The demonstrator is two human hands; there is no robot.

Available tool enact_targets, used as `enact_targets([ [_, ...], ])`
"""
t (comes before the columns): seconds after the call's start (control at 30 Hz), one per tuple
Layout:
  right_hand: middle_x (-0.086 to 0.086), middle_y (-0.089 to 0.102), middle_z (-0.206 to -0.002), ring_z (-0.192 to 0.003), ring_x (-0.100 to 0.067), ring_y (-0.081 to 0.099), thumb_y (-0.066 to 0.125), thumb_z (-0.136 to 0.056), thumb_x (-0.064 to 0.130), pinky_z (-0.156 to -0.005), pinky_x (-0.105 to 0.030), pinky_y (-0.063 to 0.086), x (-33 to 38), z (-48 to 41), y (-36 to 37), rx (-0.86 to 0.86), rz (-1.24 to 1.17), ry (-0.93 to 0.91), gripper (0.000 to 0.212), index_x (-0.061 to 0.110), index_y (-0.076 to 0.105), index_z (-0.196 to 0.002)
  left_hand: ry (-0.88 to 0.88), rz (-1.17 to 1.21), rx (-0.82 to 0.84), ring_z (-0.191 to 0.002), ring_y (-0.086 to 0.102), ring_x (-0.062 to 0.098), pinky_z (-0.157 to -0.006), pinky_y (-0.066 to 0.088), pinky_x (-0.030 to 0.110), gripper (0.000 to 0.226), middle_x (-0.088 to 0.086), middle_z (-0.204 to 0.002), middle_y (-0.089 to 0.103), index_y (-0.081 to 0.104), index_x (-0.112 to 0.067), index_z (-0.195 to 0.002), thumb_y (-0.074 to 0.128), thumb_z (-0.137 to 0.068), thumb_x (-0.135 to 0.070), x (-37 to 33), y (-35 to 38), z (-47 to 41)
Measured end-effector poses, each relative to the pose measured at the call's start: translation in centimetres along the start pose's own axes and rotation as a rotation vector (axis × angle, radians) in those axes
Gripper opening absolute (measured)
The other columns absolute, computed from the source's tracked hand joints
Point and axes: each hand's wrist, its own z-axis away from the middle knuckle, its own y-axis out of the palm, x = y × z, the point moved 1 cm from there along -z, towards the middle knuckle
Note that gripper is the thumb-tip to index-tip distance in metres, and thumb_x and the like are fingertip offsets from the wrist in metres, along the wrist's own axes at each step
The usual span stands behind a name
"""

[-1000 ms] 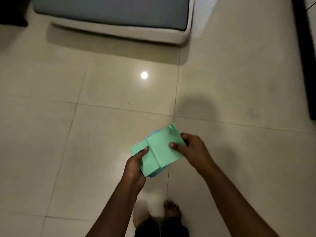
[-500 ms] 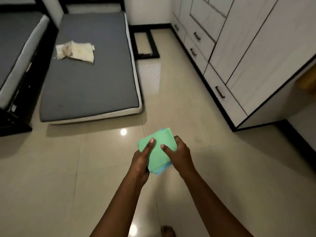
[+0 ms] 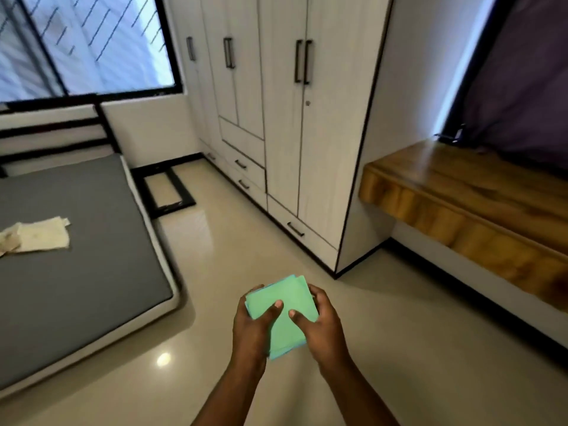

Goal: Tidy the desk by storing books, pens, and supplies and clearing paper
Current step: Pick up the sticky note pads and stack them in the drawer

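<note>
A small stack of folded green paper (image 3: 287, 298), with a blue sheet showing at its lower edge, is held in front of me above the tiled floor. My left hand (image 3: 252, 329) grips its left side, thumb lying on top. My right hand (image 3: 321, 324) grips the right side, thumb pressed on the top sheet and fingers curled underneath. The wooden desk (image 3: 461, 192) juts from the wall at the right, its visible top bare.
A tall white wardrobe (image 3: 285, 124) with drawers lines the wall ahead. A grey mattress (image 3: 76, 256) on the left carries a crumpled cloth (image 3: 37, 235). A dark curtain (image 3: 522, 72) hangs over the desk. A black frame (image 3: 166, 192) lies on the floor by the bed.
My view has lifted from the floor to the wardrobe and desk. Both hands have squared the green paper into a tighter stack and kept hold of it.
</note>
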Motion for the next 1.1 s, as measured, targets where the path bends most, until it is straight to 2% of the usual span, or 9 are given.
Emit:
enact_targets([
  [0.07,0.005,0.057,-0.121,-0.104,-0.01,0.057,0.069,-0.083,0.012,-0.08,-0.024,0.055,0.1,-1.4,-3.7,-0.095,0.016,-0.015,0.05,0.036,0.045,-0.12,0.038,0.003,0.07,-0.096,0.066,0.031,-0.08,0.057,0.046,0.052,0.008,-0.107,0.067,0.057,-0.027,-0.117,0.077,-0.074,-0.006,0.2,4.5,-0.9],
  [0.17,0.004,0.05,-0.119,-0.104,-0.011,0.054,0.07,-0.083,0.015,-0.071,-0.014,0.051,0.3,-4.6,-9.7,-0.202,0.026,0.012,0.051,0.028,0.045,-0.126,0.076,-0.021,0.196,-0.094,0.067,0.028,-0.074,0.058,0.041,0.055,0.004,-0.108,0.067,0.056,-0.032,-0.12,0.07,-0.079,0.002,0.9,11.7,-2.8],
  [0.33,0.017,0.058,-0.101,-0.089,-0.004,0.058,0.075,-0.078,0.018,-0.064,-0.015,0.05,0.4,-10.6,-21.3,-0.272,-0.044,0.023,0.048,0.037,0.045,-0.11,0.027,-0.014,0.374,-0.094,0.067,0.031,-0.073,0.058,0.043,0.06,0.006,-0.11,0.067,0.056,-0.032,-0.123,0.071,-0.077,0.003,3.0,24.2,-6.3],
  [0.5,0.017,0.062,-0.095,-0.083,-0.001,0.061,0.074,-0.078,0.012,-0.057,-0.01,0.047,1.1,-16.5,-31.3,-0.349,-0.086,-0.019,0.049,0.033,0.048,-0.114,-0.006,0.014,0.481,-0.093,0.069,0.028,-0.078,0.057,0.044,0.069,0.001,-0.1,0.073,0.056,-0.029,-0.125,0.08,-0.065,-0.005,4.1,35.8,-9.1],
  [0.57,0.015,0.062,-0.099,-0.087,-0.002,0.061,0.072,-0.08,0.012,-0.062,-0.011,0.049,1.1,-19.0,-34.3,-0.387,-0.111,-0.045,0.046,0.033,0.049,-0.113,-0.026,0.023,0.508,-0.093,0.069,0.029,-0.078,0.057,0.046,0.068,0.002,-0.103,0.072,0.056,-0.03,-0.124,0.082,-0.065,-0.007,4.6,39.6,-10.4],
  [0.67,0.007,0.063,-0.11,-0.098,-0.011,0.062,0.071,-0.081,0.013,-0.076,-0.024,0.052,1.4,-22.8,-37.5,-0.458,-0.154,-0.065,0.046,0.03,0.05,-0.118,-0.097,0.089,0.554,-0.098,0.067,0.034,-0.079,0.056,0.049,0.069,0.009,-0.11,0.07,0.054,-0.023,-0.127,0.082,-0.065,-0.011,4.7,44.3,-12.4],
  [0.8,0.0,0.066,-0.113,-0.098,-0.017,0.063,0.072,-0.08,0.011,-0.075,-0.027,0.051,1.8,-28.6,-40.5,-0.519,-0.185,-0.083,0.045,0.027,0.054,-0.117,-0.351,0.165,0.734,-0.102,0.064,0.039,-0.083,0.053,0.049,0.06,0.021,-0.119,0.064,0.052,-0.011,-0.129,0.072,-0.074,-0.023,3.9,49.1,-16.2],
  [0.93,0.001,0.064,-0.111,-0.098,-0.018,0.063,0.072,-0.08,0.012,-0.074,-0.028,0.052,1.8,-35.3,-42.5,-0.582,-0.176,-0.064,0.046,0.027,0.051,-0.117,-0.508,0.131,0.804,-0.085,0.068,0.036,-0.075,0.054,0.046,0.039,0.024,-0.11,0.067,0.061,-0.006,-0.117,0.056,-0.084,-0.026,3.4,54.4,-22.2],
  [1.1,0.002,0.059,-0.109,-0.096,-0.018,0.061,0.073,-0.08,0.02,-0.074,-0.031,0.053,2.3,-43.4,-45.1,-0.709,-0.083,0.038,0.047,0.027,0.045,-0.118,-0.518,-0.015,0.905,-0.078,0.07,0.034,-0.072,0.056,0.048,0.031,0.022,-0.097,0.071,0.061,-0.006,-0.111,0.05,-0.089,-0.026,2.8,61.2,-29.9],
])
